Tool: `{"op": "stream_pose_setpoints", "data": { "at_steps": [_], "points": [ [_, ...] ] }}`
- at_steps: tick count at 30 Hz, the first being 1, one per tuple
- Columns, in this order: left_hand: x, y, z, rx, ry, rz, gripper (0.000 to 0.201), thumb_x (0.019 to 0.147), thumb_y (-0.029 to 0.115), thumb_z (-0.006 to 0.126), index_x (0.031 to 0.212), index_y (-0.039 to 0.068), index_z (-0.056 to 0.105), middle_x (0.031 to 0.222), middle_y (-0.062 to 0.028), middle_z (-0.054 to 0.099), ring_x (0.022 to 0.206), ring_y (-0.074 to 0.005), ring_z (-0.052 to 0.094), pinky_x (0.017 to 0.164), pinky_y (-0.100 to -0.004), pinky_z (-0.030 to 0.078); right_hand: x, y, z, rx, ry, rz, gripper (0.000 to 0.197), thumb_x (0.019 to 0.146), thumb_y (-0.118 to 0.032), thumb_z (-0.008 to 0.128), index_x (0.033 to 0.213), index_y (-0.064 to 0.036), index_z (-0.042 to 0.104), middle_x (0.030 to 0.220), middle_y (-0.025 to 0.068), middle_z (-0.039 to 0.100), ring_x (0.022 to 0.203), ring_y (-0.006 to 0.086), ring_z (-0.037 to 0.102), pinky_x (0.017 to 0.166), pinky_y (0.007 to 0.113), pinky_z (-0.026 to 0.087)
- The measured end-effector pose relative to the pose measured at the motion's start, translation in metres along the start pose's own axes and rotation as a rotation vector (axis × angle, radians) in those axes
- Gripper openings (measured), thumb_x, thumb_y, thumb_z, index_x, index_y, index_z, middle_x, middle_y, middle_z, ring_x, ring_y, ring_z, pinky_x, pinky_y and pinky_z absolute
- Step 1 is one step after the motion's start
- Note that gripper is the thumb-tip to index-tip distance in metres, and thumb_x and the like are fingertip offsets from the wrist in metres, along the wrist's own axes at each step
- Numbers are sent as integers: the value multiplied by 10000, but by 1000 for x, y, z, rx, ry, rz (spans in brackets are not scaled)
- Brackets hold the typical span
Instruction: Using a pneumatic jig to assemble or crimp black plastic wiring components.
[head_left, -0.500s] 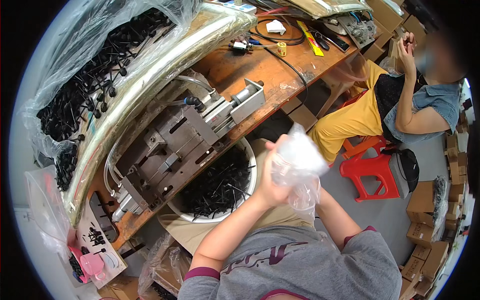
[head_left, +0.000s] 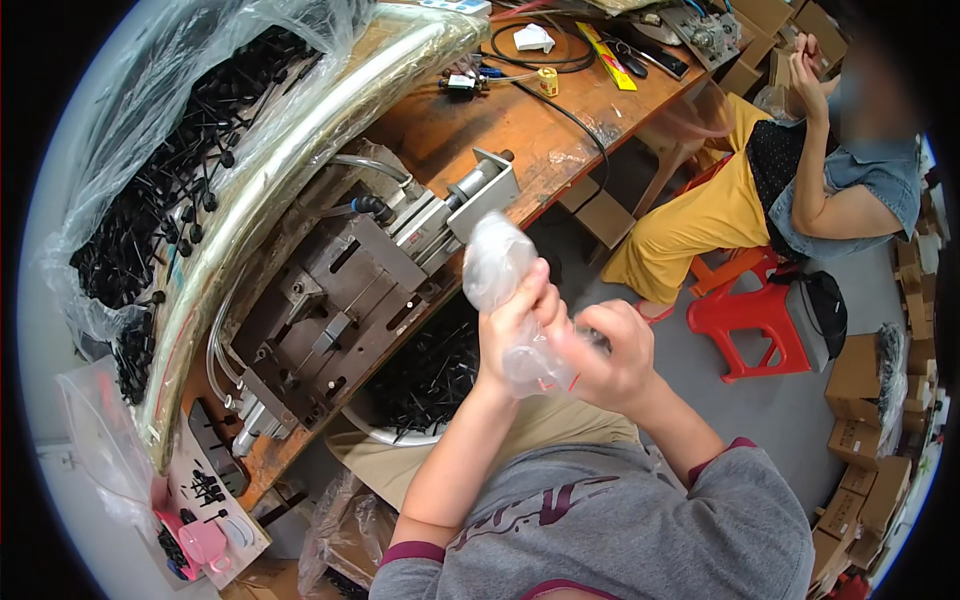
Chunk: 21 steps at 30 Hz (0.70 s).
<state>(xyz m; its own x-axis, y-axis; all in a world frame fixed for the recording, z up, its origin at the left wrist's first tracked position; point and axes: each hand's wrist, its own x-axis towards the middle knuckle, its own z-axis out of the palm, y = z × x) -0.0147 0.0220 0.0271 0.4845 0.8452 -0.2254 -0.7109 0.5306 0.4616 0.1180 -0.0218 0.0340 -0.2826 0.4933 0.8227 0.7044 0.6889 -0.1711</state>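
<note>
A clear plastic bag (head_left: 499, 262), bunched and bulging at its top, is gripped round its middle by my left hand (head_left: 508, 325). The fingers are wrapped over it, and its loose lower end (head_left: 535, 368) hangs out below them. Close against that side is my right hand (head_left: 622, 352), closed with curled fingers and partly smeared by motion. A thin red strip shows beside the right fingers, at the bag's lower end; what those fingers hold is not clear. Below my hands and to the left, a white basket (head_left: 390, 436) holds many thin black parts (head_left: 425, 385).
A metal fixture with cylinders (head_left: 350, 285) stands on the wooden bench (head_left: 440, 130). Behind it, black parts (head_left: 200, 150) lie in plastic sheeting. A person in yellow trousers (head_left: 670, 245) sits at the right, by a red stool (head_left: 750, 325). Cardboard boxes (head_left: 855, 450) line the right side.
Both hands have moved slightly, the left one to the left with the bag. The bag is now squeezed narrower, and my right hand has come out from behind it to its right side.
</note>
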Motion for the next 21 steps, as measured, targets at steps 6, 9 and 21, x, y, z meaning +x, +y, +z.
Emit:
{"op": "stream_pose_setpoints", "data": {
  "at_steps": [6,9,21],
  "points": [
    [-11,-4,-5,739,-143,-56,367,882,229,633,1190,37,576,1058,-76,617,938,-193,609,779,-318,494,19,0,-14,-83,-223,-28,467,742,-204,666,1205,-202,604,1231,84,548,1126,305,553,863,365,519],
    [-14,4,-4,920,-299,-99,493,908,249,579,1338,26,490,1316,-128,508,1240,-249,488,1020,-366,395,7,10,-17,-77,-246,2,393,740,-197,651,1131,-168,623,1221,92,553,1132,322,549,872,385,524],
    [-89,9,-15,1296,-319,-239,755,786,151,767,1443,56,408,1117,-57,640,603,-79,463,573,-234,398,120,202,52,1146,396,861,442,800,-151,710,1188,18,582,1103,117,670,932,205,666,807,341,550]
  ]
}}
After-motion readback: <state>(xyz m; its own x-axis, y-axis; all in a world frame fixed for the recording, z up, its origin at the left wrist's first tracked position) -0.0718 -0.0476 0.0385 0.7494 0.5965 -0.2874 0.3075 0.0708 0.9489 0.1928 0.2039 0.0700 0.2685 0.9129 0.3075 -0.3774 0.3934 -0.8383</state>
